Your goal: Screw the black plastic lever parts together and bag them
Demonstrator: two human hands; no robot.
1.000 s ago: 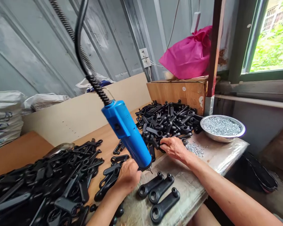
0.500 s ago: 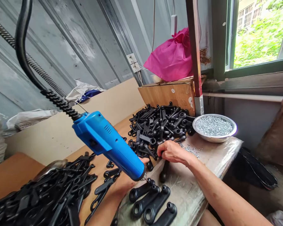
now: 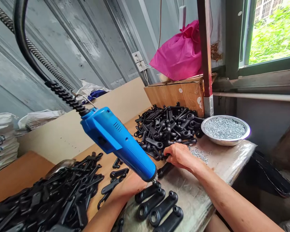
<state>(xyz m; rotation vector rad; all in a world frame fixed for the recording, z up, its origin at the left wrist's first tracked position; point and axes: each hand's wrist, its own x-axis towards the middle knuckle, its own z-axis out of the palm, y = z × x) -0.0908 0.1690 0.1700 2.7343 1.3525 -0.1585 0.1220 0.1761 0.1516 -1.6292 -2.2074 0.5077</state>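
Beside the near edge of a heap of black crank handles (image 3: 157, 129), my right hand (image 3: 180, 156) has its fingers curled together. One black crank handle (image 3: 164, 170) sticks out from under it to the left, and the fingertips are partly hidden. My left hand (image 3: 137, 180) lies behind a hanging blue electric screwdriver (image 3: 120, 143), which covers its fingers. The screwdriver's tip points down at the nearest of several handles (image 3: 163, 206) laid in a row, with round ends up. Loose screws (image 3: 199, 154) lie just past my right hand.
A metal bowl of screws (image 3: 226, 129) stands near the table's right corner. Another heap of black handles (image 3: 48, 196) fills the left side. A wooden box (image 3: 176, 93) with a pink bag (image 3: 178, 58) stands behind. The screwdriver's cable (image 3: 21, 48) hangs from above.
The view has shifted slightly. The black handle under my right hand has swung from pointing toward me to pointing left. My left fingers, partly visible before, are now behind the screwdriver.
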